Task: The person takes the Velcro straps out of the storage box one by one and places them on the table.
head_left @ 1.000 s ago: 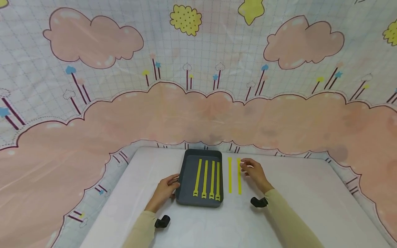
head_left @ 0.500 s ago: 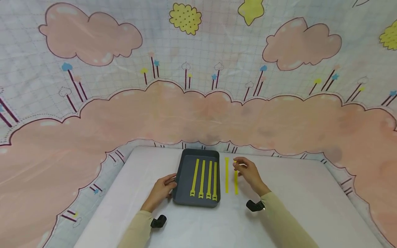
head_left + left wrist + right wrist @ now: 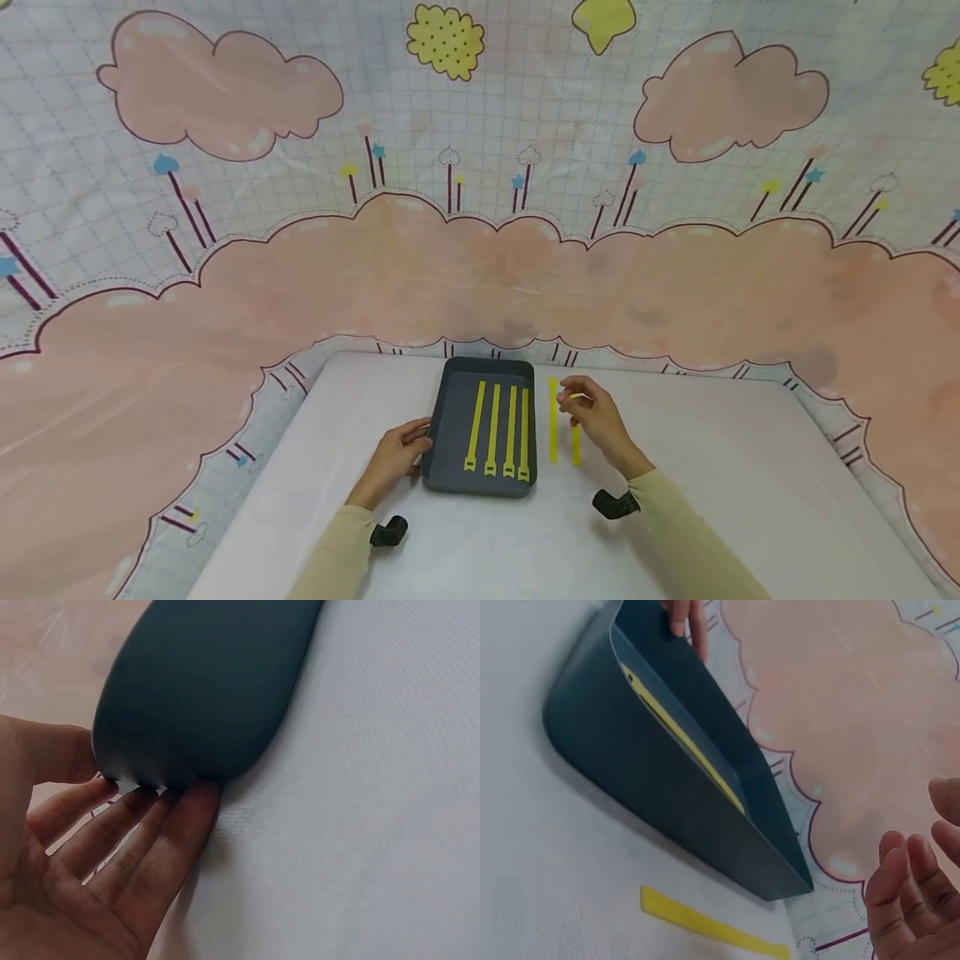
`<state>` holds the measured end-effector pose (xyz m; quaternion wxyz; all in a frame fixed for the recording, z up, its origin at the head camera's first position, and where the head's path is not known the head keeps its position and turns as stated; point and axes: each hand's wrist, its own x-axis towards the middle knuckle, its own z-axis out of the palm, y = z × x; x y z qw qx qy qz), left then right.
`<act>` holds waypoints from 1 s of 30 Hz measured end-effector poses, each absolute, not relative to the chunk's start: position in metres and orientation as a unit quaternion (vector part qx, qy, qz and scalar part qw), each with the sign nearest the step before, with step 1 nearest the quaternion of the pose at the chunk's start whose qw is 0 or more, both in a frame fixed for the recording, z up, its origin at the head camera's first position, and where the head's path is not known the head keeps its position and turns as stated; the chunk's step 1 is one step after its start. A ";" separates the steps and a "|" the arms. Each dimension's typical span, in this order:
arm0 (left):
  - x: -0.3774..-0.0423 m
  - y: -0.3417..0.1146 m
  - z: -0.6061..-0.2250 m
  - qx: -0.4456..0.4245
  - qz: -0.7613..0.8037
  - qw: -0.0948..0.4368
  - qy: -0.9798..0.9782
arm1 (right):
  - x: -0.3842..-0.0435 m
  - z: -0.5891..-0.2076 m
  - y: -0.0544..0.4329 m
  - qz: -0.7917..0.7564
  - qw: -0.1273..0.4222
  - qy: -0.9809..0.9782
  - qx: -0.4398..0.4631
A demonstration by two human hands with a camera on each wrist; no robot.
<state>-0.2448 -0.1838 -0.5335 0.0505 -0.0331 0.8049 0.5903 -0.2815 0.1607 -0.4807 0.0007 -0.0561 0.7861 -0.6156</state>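
My left hand [image 3: 392, 461] holds the left side of a dark grey tray [image 3: 450, 433]. In the left wrist view its fingers [image 3: 124, 840] lie against the tray's outer wall, with the thumb at the rim. Several yellow cable straps [image 3: 492, 429] with slotted heads lie side by side inside the tray. To its right, two more straps lie on the table: a left strap [image 3: 553, 429] and a right strap [image 3: 576, 450]. My right hand [image 3: 600, 421] is over the upper part of the right strap and hides it. Its thumb and fingers [image 3: 892, 885] stand apart, with nothing between them.
The white table [image 3: 720, 475] reaches back to a patterned cloth backdrop [image 3: 480, 283] with clouds. Each wrist bears a black camera, the left camera [image 3: 388, 532] and the right camera [image 3: 615, 504]. The tray's raised wall [image 3: 660, 772] stands left of my right hand.
My right hand has moved a little left, from beside the right strap to over its upper end, covering it. The left hand stays at the tray, and the straps lie as before.
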 end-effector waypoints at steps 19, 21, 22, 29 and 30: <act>-0.244 -0.188 -0.534 -0.027 0.594 0.051 0.802 | -0.247 -0.437 0.131 -0.548 0.002 0.826 -0.129; -0.244 -0.187 -0.533 -0.030 0.593 0.051 0.803 | -0.251 -0.444 0.129 -0.547 -0.005 0.827 -0.129; -0.244 -0.187 -0.532 -0.030 0.593 0.050 0.803 | -0.253 -0.447 0.129 -0.547 -0.008 0.827 -0.129; -0.247 -0.185 -0.533 -0.035 0.593 0.053 0.803 | -0.260 -0.461 0.123 -0.546 -0.015 0.823 -0.157; -0.247 -0.185 -0.533 -0.035 0.593 0.053 0.802 | -0.260 -0.462 0.122 -0.547 -0.016 0.821 -0.162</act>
